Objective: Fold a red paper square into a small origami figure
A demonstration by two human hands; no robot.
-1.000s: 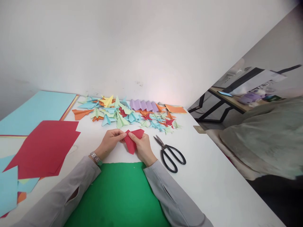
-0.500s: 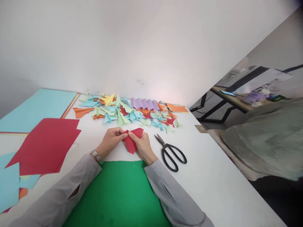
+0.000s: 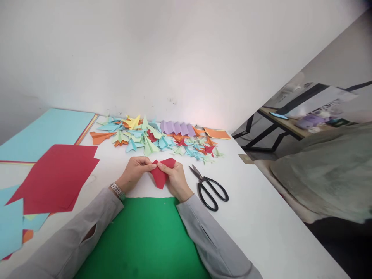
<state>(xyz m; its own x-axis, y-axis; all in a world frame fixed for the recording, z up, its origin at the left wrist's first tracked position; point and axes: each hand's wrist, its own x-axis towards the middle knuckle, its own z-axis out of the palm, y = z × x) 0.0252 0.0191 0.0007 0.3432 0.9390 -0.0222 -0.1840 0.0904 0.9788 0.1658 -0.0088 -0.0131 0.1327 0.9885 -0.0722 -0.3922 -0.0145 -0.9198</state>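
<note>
Both hands are pinching a folded red paper (image 3: 161, 175) just above the white table (image 3: 255, 217), left hand (image 3: 136, 170) on its left edge, right hand (image 3: 174, 179) behind it. Its sharp tip points down toward the green sheet (image 3: 145, 240), long axis running roughly near-to-far, with black scissors (image 3: 209, 186) just to the right.

A white table (image 3: 255, 217) is pretty much covered: a green sheet (image 3: 145, 240) at the near edge, red sheets (image 3: 55, 178) and blue sheets (image 3: 43, 131) on the left, folded paper shapes (image 3: 154, 139) piled at the back, black scissors (image 3: 209, 186) laid on the right.
</note>
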